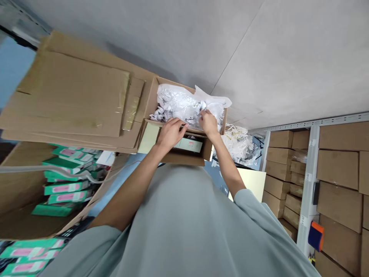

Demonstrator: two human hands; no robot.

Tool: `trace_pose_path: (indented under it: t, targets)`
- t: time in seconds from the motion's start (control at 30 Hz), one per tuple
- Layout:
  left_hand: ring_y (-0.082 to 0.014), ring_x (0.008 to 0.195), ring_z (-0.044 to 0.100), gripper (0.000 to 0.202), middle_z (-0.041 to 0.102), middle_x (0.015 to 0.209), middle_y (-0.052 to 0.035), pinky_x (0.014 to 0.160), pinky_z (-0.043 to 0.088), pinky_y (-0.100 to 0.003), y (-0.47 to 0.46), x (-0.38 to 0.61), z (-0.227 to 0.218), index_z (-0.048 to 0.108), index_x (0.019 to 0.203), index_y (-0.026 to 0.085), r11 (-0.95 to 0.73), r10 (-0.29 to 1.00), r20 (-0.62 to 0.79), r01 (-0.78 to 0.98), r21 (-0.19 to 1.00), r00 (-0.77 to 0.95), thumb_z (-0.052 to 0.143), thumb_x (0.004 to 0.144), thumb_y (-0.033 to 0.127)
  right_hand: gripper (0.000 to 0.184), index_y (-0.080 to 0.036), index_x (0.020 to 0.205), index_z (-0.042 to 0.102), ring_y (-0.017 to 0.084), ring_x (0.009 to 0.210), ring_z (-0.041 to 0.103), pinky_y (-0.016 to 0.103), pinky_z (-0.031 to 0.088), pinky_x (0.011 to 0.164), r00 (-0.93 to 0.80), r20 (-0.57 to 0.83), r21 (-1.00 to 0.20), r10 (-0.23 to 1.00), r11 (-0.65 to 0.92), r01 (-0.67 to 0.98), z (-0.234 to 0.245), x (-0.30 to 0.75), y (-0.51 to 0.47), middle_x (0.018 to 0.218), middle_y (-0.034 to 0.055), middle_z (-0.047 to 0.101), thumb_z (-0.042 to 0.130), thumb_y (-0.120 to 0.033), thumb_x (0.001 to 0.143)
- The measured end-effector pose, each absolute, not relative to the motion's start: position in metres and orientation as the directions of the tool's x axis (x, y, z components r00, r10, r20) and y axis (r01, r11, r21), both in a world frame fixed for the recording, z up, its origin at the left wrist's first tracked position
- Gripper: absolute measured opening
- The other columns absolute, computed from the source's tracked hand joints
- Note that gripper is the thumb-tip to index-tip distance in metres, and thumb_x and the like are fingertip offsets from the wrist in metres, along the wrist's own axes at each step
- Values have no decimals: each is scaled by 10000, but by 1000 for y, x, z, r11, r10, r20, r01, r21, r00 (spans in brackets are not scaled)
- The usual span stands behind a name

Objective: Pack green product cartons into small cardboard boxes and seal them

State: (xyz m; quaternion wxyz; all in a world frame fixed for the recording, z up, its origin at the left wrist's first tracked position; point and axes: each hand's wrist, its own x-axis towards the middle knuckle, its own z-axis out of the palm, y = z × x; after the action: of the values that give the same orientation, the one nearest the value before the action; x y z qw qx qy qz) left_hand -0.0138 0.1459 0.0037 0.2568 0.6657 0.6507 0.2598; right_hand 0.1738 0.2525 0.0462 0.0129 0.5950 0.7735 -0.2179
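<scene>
In the middle, an open carton (pixel 150 100) holds crumpled shredded paper (pixel 161 112) and a clear plastic bag (pixel 180 98). My right hand (pixel 208 122) reaches into it from the right, its fingers closed on some shredded paper. My left hand (pixel 173 132) lies over the carton's near edge, fingers loosely bent and apart, with no object visible in them. Directly in front of my body stands a smaller open cardboard box (pixel 184 158). Inside it sits a white and pale green box (pixel 188 145), partly hidden by the dark inner walls and my left hand.
Flattened cardboard sheets (pixel 75 92) lie to the left. Below them, a large carton (pixel 20 184) contains several green and pink boxes (pixel 67 187). More shredded paper (pixel 238 142) is heaped at the right. Further right, a metal rack (pixel 313 165) carries stacked brown cartons (pixel 338 165). A grey wall rises behind.
</scene>
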Motion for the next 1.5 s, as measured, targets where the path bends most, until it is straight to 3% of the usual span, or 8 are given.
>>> trace_pose_path:
  t: [0.17,0.33,0.53,0.8,1.03,1.2,1.37,1.5]
  targets:
    - [-372,1345,708,377,812,1316,-186,1238,528,-508,146,-11,8,790,1333,178,-4,1000,11,658,753,-6,557,1138,402,282,-221,1295,810,228,1017,795,358,634,1057,-243,-111,-530,964,149,835,71,199,227,1341,102,801,591,-229,1117]
    - [-353,1502,672,784,667,1683,-176,1300,532,-488,129,-7,31,549,1747,194,-41,999,30,492,870,30,751,1021,410,317,-240,1278,824,183,874,770,311,660,893,-225,-102,-826,969,44,562,92,223,174,1195,64,841,658,-465,1126]
    - [-309,1326,800,572,814,1517,-103,1183,638,-421,92,-10,27,768,1529,236,109,975,-163,319,941,149,712,975,364,361,-250,1204,832,194,815,772,331,671,816,-298,-243,-940,923,-149,306,67,227,115,1093,49,863,789,-559,1023]
    - [-347,1241,853,439,887,1339,-116,1086,661,-423,77,-12,-18,820,1343,256,272,922,-379,563,780,79,774,908,220,192,-243,1196,845,172,901,792,274,634,926,-218,-455,-735,863,-226,639,24,208,94,1094,22,887,727,-304,1058]
    - [-387,1263,795,399,799,1424,-169,1091,625,-457,72,-23,-21,782,1389,236,165,957,-291,799,579,14,727,994,228,174,-280,1192,867,243,968,855,339,632,985,-253,-457,-604,853,-88,792,21,200,107,1114,33,909,725,-240,1101]
    - [-399,1318,764,422,760,1496,-167,1146,598,-463,68,-25,-5,772,1435,227,159,975,-220,774,613,-26,722,1018,257,225,-264,1277,839,233,983,839,330,644,995,-287,-271,-658,919,41,752,52,206,126,1209,53,888,658,-345,1170]
    - [-339,1296,766,345,796,1457,-104,1155,582,-429,76,-16,34,797,1396,266,96,994,-101,682,725,-32,582,1145,366,377,-200,1499,739,316,1233,810,444,640,1129,-181,-103,-469,978,113,876,65,216,190,1462,166,756,619,-363,1181]
    - [-320,1287,762,358,797,1439,-95,1189,565,-423,92,-10,61,798,1399,258,14,1000,-16,655,755,-3,554,1153,346,476,-141,1588,659,360,1251,804,516,624,1154,-141,-185,-345,972,70,936,51,211,240,1529,241,687,667,-271,1130]
